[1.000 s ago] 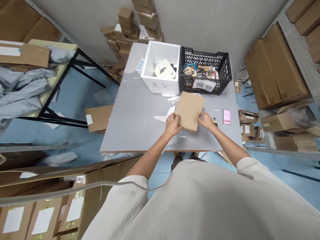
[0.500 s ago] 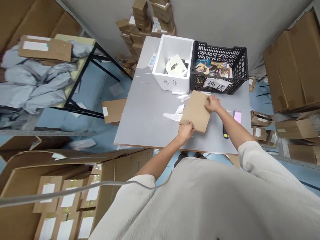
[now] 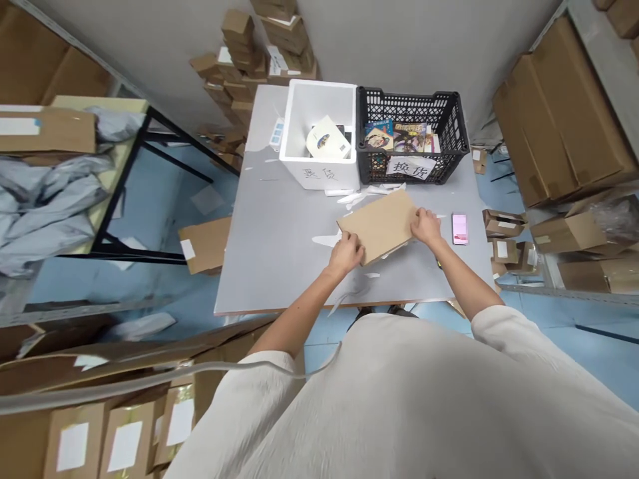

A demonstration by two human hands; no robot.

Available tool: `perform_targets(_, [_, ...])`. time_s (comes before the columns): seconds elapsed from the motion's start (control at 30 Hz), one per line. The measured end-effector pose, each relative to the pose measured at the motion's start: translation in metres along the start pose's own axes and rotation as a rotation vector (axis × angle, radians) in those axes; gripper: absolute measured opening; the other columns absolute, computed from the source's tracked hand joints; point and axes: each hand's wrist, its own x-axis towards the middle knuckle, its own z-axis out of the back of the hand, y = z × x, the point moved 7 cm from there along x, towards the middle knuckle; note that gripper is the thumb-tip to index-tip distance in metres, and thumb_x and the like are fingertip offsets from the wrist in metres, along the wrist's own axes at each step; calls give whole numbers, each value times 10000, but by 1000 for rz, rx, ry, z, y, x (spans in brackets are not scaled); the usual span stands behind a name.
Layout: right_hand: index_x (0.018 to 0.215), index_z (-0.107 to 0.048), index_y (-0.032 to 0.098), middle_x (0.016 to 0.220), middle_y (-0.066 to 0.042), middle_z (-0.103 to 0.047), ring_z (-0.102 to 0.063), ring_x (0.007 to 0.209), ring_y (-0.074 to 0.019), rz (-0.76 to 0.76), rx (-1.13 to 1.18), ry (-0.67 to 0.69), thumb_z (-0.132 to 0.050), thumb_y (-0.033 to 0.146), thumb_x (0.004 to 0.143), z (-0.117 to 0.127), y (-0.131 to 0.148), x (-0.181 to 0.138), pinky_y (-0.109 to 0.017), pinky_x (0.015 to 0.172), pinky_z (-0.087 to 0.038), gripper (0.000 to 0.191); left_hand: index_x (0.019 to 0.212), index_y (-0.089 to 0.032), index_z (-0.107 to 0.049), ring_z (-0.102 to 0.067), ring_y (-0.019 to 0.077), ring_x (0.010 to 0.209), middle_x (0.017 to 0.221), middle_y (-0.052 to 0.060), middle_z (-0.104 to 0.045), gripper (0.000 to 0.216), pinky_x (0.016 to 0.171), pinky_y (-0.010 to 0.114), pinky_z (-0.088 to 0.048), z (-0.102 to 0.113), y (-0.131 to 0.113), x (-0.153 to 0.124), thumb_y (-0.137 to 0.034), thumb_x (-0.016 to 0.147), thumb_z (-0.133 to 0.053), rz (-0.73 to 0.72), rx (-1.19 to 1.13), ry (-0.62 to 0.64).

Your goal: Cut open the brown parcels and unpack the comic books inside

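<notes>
A flat brown cardboard box is held between my two hands over the grey table. My left hand grips its near left corner, fingers closed on the edge. On the opposite short side, my right hand pinches the right edge. The box's plain face is turned up and its long side runs left to right at a slant. White paper scraps lie beside and behind it. To the right of my right hand lies a phone with a lit pinkish screen.
At the table's back stand a white foam box and a black plastic crate, both holding books. Stacked cartons rise behind. Grey bags fill a side table at left. A large carton of labelled boxes stands front left.
The cardboard box has turned from lengthwise to crosswise between my hands. A paper scrap now shows at the table's near edge. The whole view has shifted slightly.
</notes>
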Motion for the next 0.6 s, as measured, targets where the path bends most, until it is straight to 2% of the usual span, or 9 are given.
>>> perform_targets(0.1, [1572,-550,138,1526,-267,-669,-652,1370,-410,-40,11,62,-564,303,1071,-3,-9,-22,-501,1142,-508,528,1267,-230,-675,-747,365,1187,1437,175,-592,240,1079,509,-607,4,4,18,-356,1072,-616,-4,-75,-33])
perform_targets(0.17, [1556,-586,136,1520,-257,-689,-686,1359,-396,-60,23,111,-544,308,1094,-6,-14,-35,-474,1130,-528,495,1269,-232,-668,-727,384,1227,1451,177,-574,253,1110,531,-594,4,4,27,-356,1050,-646,-1,-116,-51])
perform_targets(0.33, [1550,-633,151,1527,-234,-720,-697,1380,-400,-95,91,167,-558,334,1086,-14,-28,-49,-484,1120,-567,505,1300,-240,-659,-671,433,1320,1480,183,-551,369,1184,601,-552,0,5,39,-272,938,-726,31,-191,-72])
perform_targets(0.47, [1616,-598,150,1587,-228,-684,-664,1434,-408,-69,218,72,-615,331,1015,-13,-37,-32,-527,1210,-547,628,1394,-244,-621,-677,420,1338,1525,184,-533,517,1222,593,-532,6,13,55,-257,891,-738,122,-329,-144])
perform_targets(0.6, [1678,-537,189,1646,-173,-661,-643,1476,-381,-20,514,4,-680,368,903,-22,-36,-1,-570,1303,-505,808,1502,-239,-557,-597,411,1502,1626,195,-525,656,1306,570,-468,17,22,75,-254,873,-742,166,-475,-237])
